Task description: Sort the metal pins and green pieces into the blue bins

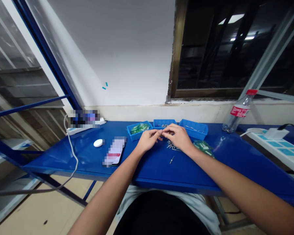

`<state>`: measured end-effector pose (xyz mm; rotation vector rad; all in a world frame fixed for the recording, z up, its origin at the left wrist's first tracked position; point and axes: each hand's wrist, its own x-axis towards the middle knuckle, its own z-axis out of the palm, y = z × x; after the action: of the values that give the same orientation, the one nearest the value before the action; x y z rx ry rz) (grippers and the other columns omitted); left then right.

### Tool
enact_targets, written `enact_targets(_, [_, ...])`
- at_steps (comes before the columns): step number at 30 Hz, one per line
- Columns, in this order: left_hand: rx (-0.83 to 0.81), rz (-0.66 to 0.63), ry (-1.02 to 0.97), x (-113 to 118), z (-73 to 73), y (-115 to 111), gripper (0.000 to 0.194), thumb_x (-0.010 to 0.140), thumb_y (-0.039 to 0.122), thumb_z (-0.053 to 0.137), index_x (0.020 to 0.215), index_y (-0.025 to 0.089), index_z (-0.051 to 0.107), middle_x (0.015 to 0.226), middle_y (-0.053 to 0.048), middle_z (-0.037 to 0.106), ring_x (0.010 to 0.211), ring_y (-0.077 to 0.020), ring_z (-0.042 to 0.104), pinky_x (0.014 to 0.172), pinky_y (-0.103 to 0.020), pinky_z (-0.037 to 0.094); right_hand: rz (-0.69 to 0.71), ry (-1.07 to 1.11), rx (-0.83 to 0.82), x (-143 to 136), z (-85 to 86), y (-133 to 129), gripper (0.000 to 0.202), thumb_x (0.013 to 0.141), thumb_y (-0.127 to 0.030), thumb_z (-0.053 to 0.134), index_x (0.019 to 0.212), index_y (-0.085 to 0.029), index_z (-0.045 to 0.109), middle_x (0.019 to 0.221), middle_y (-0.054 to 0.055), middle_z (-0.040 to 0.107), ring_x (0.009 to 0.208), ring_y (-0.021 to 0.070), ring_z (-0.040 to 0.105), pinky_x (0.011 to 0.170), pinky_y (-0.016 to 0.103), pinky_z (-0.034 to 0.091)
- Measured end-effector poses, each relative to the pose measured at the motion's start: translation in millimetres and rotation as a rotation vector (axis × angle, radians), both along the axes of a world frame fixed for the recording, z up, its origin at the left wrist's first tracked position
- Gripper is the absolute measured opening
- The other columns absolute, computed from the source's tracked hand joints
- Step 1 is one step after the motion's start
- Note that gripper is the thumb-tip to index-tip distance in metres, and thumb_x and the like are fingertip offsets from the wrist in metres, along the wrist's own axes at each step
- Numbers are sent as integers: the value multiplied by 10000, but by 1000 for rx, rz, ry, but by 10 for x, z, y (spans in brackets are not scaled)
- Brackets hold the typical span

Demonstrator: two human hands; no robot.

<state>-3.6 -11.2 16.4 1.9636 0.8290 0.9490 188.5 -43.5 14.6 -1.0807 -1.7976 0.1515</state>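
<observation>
My left hand [149, 138] and my right hand [177, 135] meet above the blue table, fingertips pinched together. Whatever sits between the fingers is too small or hidden to make out. Partly covered by my right hand is a pile of metal pop rivets [172, 147]. One loose rivet [171, 160] lies nearer the front edge. Right of my right wrist are green-and-clear small packets [204, 147]. Just behind my hands stand a blue bin [129, 131] with similar green packets, a middle blue bin [159, 121] with small metal parts, and a right blue bin [198, 132] holding thin metal pieces.
A phone [115, 151] and a white oval case [98, 143] lie on the blue table [142, 169] to the left. A white cable [74, 156] hangs over its left edge. At the right stand a red-capped bottle [240, 111] and a white power strip [281, 147].
</observation>
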Motion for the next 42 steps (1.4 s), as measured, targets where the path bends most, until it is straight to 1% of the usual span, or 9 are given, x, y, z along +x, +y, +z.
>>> enact_targets(4, [-40, -3, -109, 6, -2, 21, 424, 912, 470, 661, 1107, 108, 766, 955, -119, 792, 826, -209, 743, 778, -290, 584, 2, 25, -7, -30, -15, -19, 100, 888, -218, 690, 910, -230, 787, 928, 45, 763, 817, 200, 710, 745, 323, 570])
enact_targets(9, [13, 85, -69, -23, -56, 64, 332, 876, 426, 714, 1037, 145, 790, 924, -93, 797, 829, -221, 749, 800, -312, 596, 33, -14, -73, -9, -37, -7, 137, 880, -165, 660, 914, -232, 774, 910, 31, 774, 807, 196, 727, 771, 326, 591])
enact_targets(12, [-6, 88, -94, -18, -103, 92, 349, 852, 395, 746, 1090, 141, 762, 935, -96, 796, 849, -226, 755, 795, -314, 600, 58, -29, -111, 7, -54, 8, 216, 865, -142, 653, 1049, -214, 740, 906, 40, 755, 773, 185, 711, 720, 305, 587])
enact_targets(15, [-52, 46, -164, 0, -111, 87, 428, 884, 412, 712, 1197, 121, 701, 942, -109, 792, 882, -230, 760, 769, -301, 601, 49, -131, -23, 8, -55, 21, 297, 876, -124, 616, 1140, -213, 719, 958, 62, 719, 772, 183, 669, 723, 315, 557])
enact_targets(22, [54, 53, 59, -38, -36, 21, 396, 917, 519, 640, 1036, 173, 795, 844, -57, 792, 760, -196, 745, 697, -251, 564, 53, -38, -46, -7, -48, 41, 129, 841, -122, 649, 897, -212, 721, 856, 25, 686, 730, 163, 635, 687, 294, 532])
enact_targets(27, [23, 75, -9, -55, -106, 95, 322, 868, 399, 726, 1088, 171, 781, 948, -65, 806, 799, -209, 761, 745, -277, 597, 132, 21, -111, -28, -60, 25, 190, 859, -129, 591, 980, -214, 710, 955, 42, 724, 829, 177, 692, 747, 308, 573])
enact_targets(33, [12, 122, -50, -23, -136, 122, 166, 790, 200, 790, 953, 168, 782, 943, -67, 808, 898, -229, 774, 853, -320, 616, 87, 164, -254, -57, -118, 49, 58, 828, -242, 673, 873, -205, 676, 822, 21, 723, 725, 170, 693, 668, 290, 571])
enact_targets(39, [-60, 40, -148, -3, -122, 105, 393, 815, 115, 739, 1202, 151, 680, 1036, -100, 797, 967, -226, 769, 905, -349, 607, 88, 115, -206, -76, -104, 27, 195, 773, -139, 636, 958, -193, 661, 833, 14, 695, 714, 148, 652, 634, 257, 534])
enact_targets(42, [-26, 48, -128, -5, -120, 98, 351, 855, 186, 711, 1202, 144, 685, 1022, -102, 798, 963, -226, 767, 891, -332, 603, 56, 16, -124, -61, -87, 35, 272, 796, -109, 601, 1037, -198, 688, 842, 13, 669, 687, 139, 614, 631, 262, 514])
